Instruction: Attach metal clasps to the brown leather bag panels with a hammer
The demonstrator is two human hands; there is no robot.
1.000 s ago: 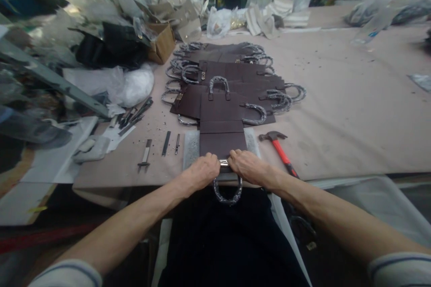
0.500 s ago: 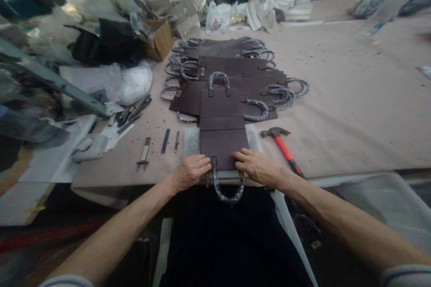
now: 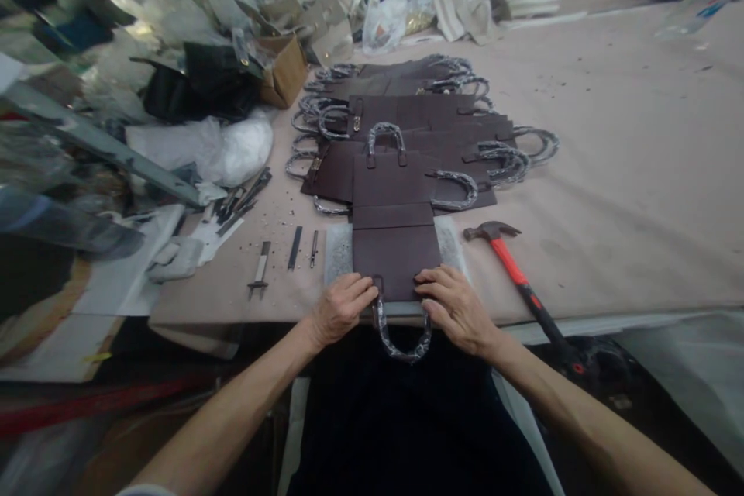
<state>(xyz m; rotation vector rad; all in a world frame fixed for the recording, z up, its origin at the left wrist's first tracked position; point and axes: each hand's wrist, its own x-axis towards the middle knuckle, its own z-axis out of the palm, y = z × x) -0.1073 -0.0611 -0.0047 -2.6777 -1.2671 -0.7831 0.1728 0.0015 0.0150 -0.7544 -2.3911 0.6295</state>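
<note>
A dark brown leather bag panel (image 3: 396,256) lies flat at the table's front edge, a crease across its middle. From its near end a handle (image 3: 405,354) wrapped in clear plastic hangs over the edge; a second wrapped handle (image 3: 386,133) rests at the far end. My left hand (image 3: 344,308) is closed on the panel's near left corner, by the handle's base. On the near right corner, my right hand (image 3: 456,308) grips with curled fingers and covers the handle's other base. Under the panel is a pale slab (image 3: 338,252).
Behind is a pile of similar brown panels (image 3: 459,132) with wrapped handles. A red-handled claw hammer (image 3: 511,263) lies at right, its handle past the edge. Left are a pronged punch (image 3: 260,271), a dark bar (image 3: 295,248), a thin metal tool (image 3: 314,249) and a cardboard box (image 3: 284,71).
The whole view has shifted slightly, moving the table's contents rightward. My right hand has turned, with its thumb lower, and more of the hammer's handle shows. Both hands stay at the panel's near corners.
</note>
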